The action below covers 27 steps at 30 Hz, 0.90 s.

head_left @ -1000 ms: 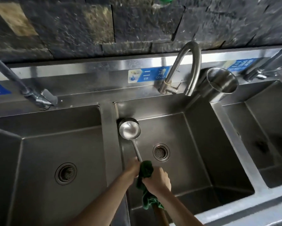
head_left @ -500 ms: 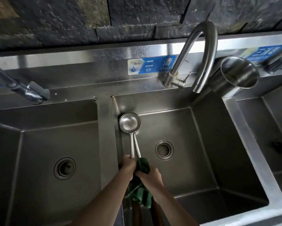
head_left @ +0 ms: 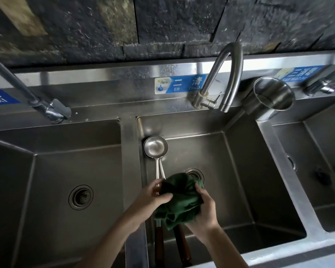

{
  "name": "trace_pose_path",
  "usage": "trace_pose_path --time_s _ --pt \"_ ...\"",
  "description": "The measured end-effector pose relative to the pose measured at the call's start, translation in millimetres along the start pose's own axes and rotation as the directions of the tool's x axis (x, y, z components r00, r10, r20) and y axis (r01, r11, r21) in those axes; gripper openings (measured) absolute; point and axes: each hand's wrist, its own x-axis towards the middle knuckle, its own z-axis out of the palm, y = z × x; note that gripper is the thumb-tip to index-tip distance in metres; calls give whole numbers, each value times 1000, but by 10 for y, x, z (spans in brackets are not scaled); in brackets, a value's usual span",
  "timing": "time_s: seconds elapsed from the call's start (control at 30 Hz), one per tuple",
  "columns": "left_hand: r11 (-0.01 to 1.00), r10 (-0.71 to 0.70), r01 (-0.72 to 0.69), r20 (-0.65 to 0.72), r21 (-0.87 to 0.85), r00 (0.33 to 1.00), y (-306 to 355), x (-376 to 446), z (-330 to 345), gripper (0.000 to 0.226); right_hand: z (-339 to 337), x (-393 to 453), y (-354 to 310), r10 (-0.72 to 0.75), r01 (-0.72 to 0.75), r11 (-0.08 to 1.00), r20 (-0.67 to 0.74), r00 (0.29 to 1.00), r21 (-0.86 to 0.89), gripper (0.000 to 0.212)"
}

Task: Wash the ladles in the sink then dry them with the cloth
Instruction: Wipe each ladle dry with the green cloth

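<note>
Two steel ladles [head_left: 156, 148] lie stacked, their bowls against the left wall of the middle sink basin [head_left: 240, 171]. Both thin shafts run toward me, and two brown wooden handles [head_left: 159, 246] stick out below my hands. My left hand [head_left: 153, 196] grips the shafts where they meet the green cloth [head_left: 182, 200], with the thumb lying on the cloth's edge. The cloth is bunched over the middle of the ladles and hides that stretch. My right hand [head_left: 203, 209] holds the cloth from the right side.
A curved faucet [head_left: 230, 74] arches over the middle basin, whose drain [head_left: 194, 174] sits just beyond the cloth. A steel cup [head_left: 273, 95] leans on the ledge at the right. Left basin [head_left: 66, 171] and right basin [head_left: 317, 151] flank the middle one.
The cloth has spread out from a narrow hanging bunch into a wider wad. My right hand has shifted right and lower on it. The ladles' bowls have stayed put.
</note>
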Motion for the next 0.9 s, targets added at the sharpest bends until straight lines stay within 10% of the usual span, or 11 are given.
trace_pose_path --time_s 0.2,0.37,0.57,0.77,0.9 --pt "945 219 -240 117 222 969 176 -515 -205 61 360 -151 70 -12 12 1000 -3 1000 10 66" --pt "898 385 -339 -129 282 914 286 -899 -339 30 779 -419 182 20 -17 999 82 996 -46 64" --pt "722 683 -593 -233 356 692 560 -1487 -687 29 1123 -771 289 -30 23 950 -18 999 -311 40" --pt "475 831 -668 -42 573 554 970 -2193 -870 27 1461 -1181 466 -227 178 786 -9 974 -592 33" --pt "329 853 -702 121 632 508 1228 -2598 -820 19 1902 -1444 542 -523 419 492 126 843 -763 17"
